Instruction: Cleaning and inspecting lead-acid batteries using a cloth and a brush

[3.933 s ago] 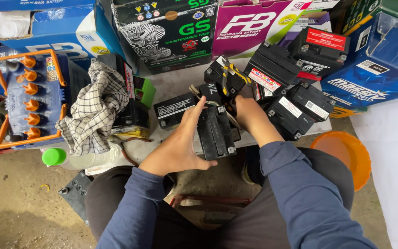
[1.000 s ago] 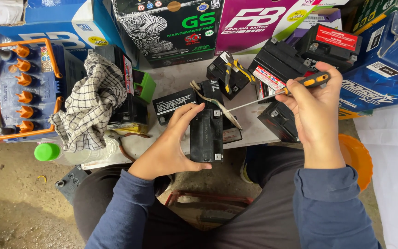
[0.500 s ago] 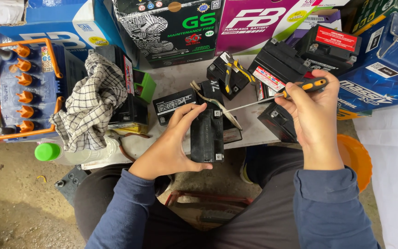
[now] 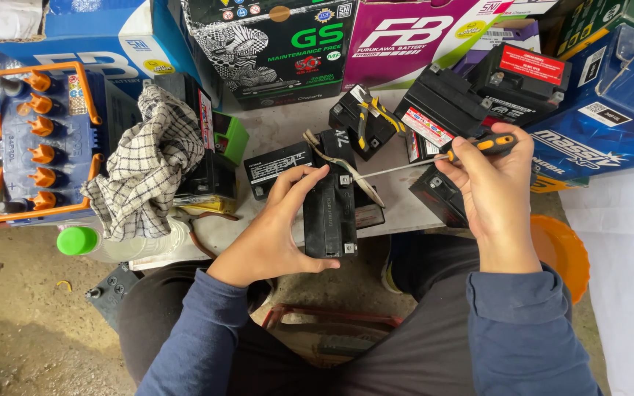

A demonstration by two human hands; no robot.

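Here, checked rag (image 4: 144, 165) lies at the table's (image 4: 280, 126) left edge. Left hand (image 4: 273, 235) is wrapped around a black battery (image 4: 329, 213) at the front edge, partly overhanging. Right hand (image 4: 489, 187) is closed on a screwdriver (image 4: 434, 157), tip near the battery's top. Risk: a slipping tip could jab the fingers (image 4: 299, 183); a loosened hold could drop the battery.

Soft, even daylight fills the scene, bright enough that colours read clearly and shadows stay faint, the deepest lying under the edge of the pale grey desk (image 4: 280, 128). The glossy printed cardboard boxes (image 4: 273, 44) at the top show mild sheen without harsh glare. Focus is sharp across the middle, while the wide lens bends and stretches the corners slightly.
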